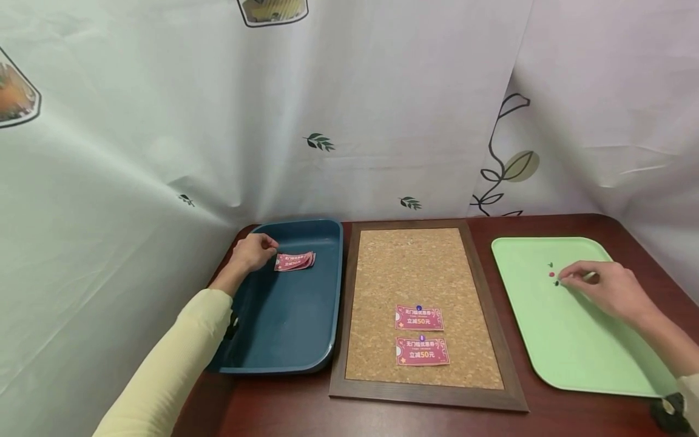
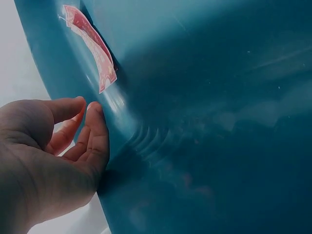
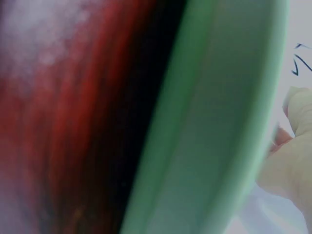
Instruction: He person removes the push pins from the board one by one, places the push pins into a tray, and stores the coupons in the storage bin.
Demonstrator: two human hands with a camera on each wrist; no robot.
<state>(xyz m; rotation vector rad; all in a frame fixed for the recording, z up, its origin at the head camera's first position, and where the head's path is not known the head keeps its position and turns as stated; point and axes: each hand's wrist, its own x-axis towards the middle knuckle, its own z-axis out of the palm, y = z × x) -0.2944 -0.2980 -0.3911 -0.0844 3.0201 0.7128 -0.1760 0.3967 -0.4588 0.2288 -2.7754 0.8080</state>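
Observation:
My left hand (image 1: 254, 250) hovers over the left side of the blue tray (image 1: 273, 340), beside a small stack of pink coupons (image 1: 293, 261). In the left wrist view, its thumb and fingers are loosely bent, with a gap between the tips and the coupons (image 2: 95, 48). My right hand (image 1: 606, 286) is over the green tray (image 1: 590, 352), thumb and index fingertips close together. Right by those fingertips lie a red push pin (image 1: 551, 274), a dark one (image 1: 556, 283) and a green one (image 1: 550, 264). Whether the fingertips pinch a pin is too small to tell.
Between the trays lies a cork board (image 1: 409, 267) in a brown wooden frame. Two pink coupons, an upper one (image 1: 419, 318) and a lower one (image 1: 422, 352), are fixed to it with blue and purple pins. A white printed curtain (image 1: 382, 109) hangs behind the dark red table (image 1: 306, 406).

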